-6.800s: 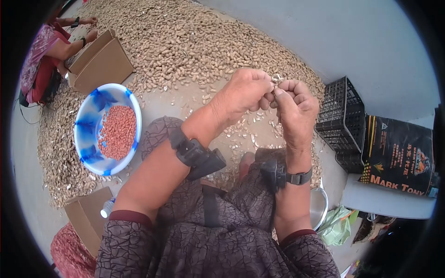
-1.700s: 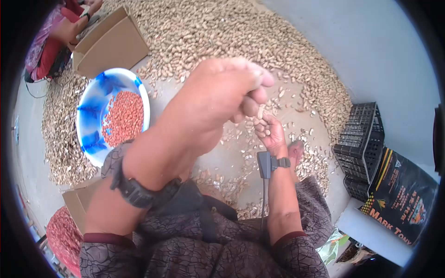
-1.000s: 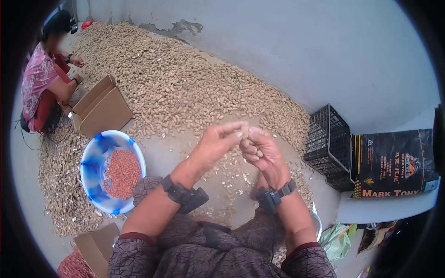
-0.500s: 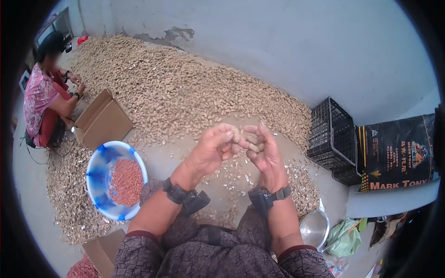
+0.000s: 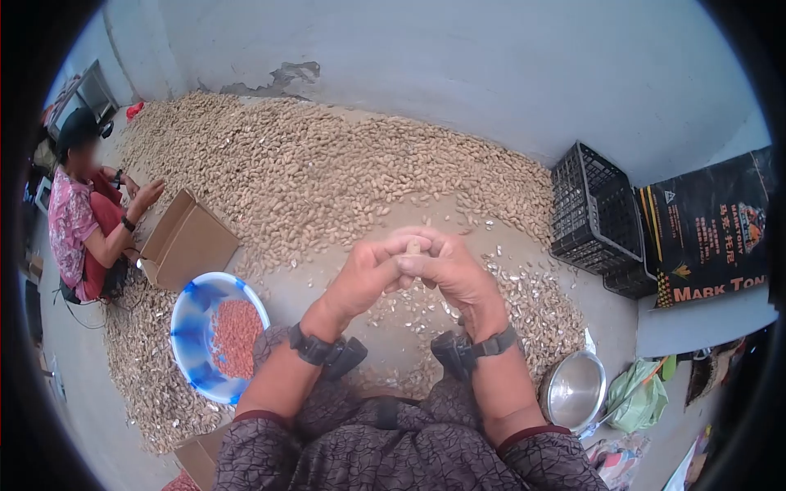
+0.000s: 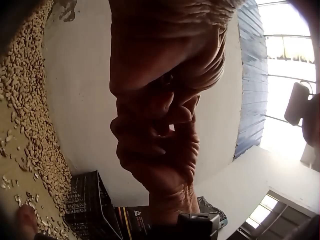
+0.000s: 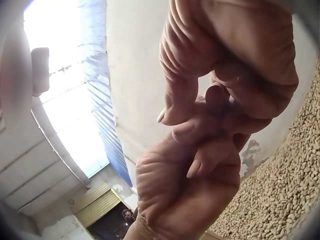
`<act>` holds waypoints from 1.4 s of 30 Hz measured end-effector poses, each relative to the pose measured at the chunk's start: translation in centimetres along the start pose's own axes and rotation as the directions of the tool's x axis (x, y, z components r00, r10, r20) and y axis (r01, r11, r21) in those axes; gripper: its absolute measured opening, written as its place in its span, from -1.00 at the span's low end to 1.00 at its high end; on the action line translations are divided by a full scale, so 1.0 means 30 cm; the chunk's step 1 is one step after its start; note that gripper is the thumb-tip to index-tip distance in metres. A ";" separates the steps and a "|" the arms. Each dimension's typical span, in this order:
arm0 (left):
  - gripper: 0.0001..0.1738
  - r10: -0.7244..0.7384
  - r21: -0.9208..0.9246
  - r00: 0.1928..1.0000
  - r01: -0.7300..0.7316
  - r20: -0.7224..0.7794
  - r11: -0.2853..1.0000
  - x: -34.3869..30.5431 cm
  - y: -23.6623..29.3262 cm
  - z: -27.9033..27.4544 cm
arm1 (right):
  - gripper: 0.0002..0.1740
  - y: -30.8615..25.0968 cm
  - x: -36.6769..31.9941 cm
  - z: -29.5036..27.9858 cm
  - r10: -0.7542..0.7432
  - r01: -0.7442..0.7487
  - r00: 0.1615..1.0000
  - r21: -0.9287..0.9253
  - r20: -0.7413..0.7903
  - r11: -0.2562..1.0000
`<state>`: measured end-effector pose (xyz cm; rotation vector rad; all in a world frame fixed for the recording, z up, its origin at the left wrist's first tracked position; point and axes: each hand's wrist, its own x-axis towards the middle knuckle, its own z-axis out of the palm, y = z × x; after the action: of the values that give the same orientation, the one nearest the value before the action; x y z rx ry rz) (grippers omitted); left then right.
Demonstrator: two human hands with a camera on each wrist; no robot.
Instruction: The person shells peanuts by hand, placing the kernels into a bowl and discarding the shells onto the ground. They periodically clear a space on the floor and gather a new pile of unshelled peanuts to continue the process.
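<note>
Both hands meet in front of the lap in the head view. My left hand (image 5: 364, 277) and my right hand (image 5: 460, 278) pinch one unshelled peanut (image 5: 414, 245) between thumbs and fingertips. Only its upper end shows above the thumbs. In the left wrist view the left hand (image 6: 165, 55) is in front, with the right hand (image 7: 240, 55) meeting it fingertip to fingertip. The right hand's lower fingers curl inward, and what lies inside that palm is hidden. A blue and white basin (image 5: 185, 327) with shelled pink peanut kernels (image 5: 236, 337) stands left of the knees.
A wide heap of unshelled peanuts (image 5: 327, 172) spreads along the wall. Empty shells (image 5: 532, 303) litter the floor. Black crates (image 5: 594, 217), a black sack (image 5: 708, 229) and a metal bowl (image 5: 575, 391) stand right. Left, another person (image 5: 86, 217) squats by a cardboard box (image 5: 192, 241).
The hands were apart 1.7 seconds ago, with several peanuts in the right palm. Half a second ago the left fingers held up a peanut; now both hands close together on it. The head view has tilted up.
</note>
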<state>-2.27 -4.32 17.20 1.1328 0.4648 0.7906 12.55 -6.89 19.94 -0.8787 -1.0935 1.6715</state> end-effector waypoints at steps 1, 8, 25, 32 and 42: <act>-0.57 -0.013 0.090 1.000 0.013 -0.004 0.996 -0.004 -0.004 -0.006 | -0.63 0.007 -0.001 -0.002 -0.006 0.006 1.000 0.003 -0.006 1.000; -0.57 0.027 -0.071 0.993 -0.018 0.116 0.997 -0.020 -0.012 -0.013 | -0.68 0.052 0.003 -0.014 0.017 -0.015 0.999 0.061 -0.035 0.998; -0.58 0.074 -0.118 0.997 -0.078 -0.039 0.990 -0.001 -0.028 0.026 | -0.76 0.080 0.022 -0.029 0.018 0.003 0.986 0.123 -0.168 0.992; -0.60 0.071 -0.196 0.984 -0.103 -0.165 0.975 0.027 -0.040 0.034 | -0.74 0.053 0.032 -0.022 -0.057 0.054 0.964 -0.017 -0.258 0.998; -0.71 0.347 0.352 0.897 -0.243 -0.274 0.904 0.030 -0.092 0.040 | -0.80 0.054 0.035 -0.018 -0.022 0.007 0.946 -0.048 -0.323 0.999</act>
<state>0.03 -4.94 15.15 1.3902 0.7260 1.2222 12.19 -6.03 18.16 -1.1274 -0.9118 1.4303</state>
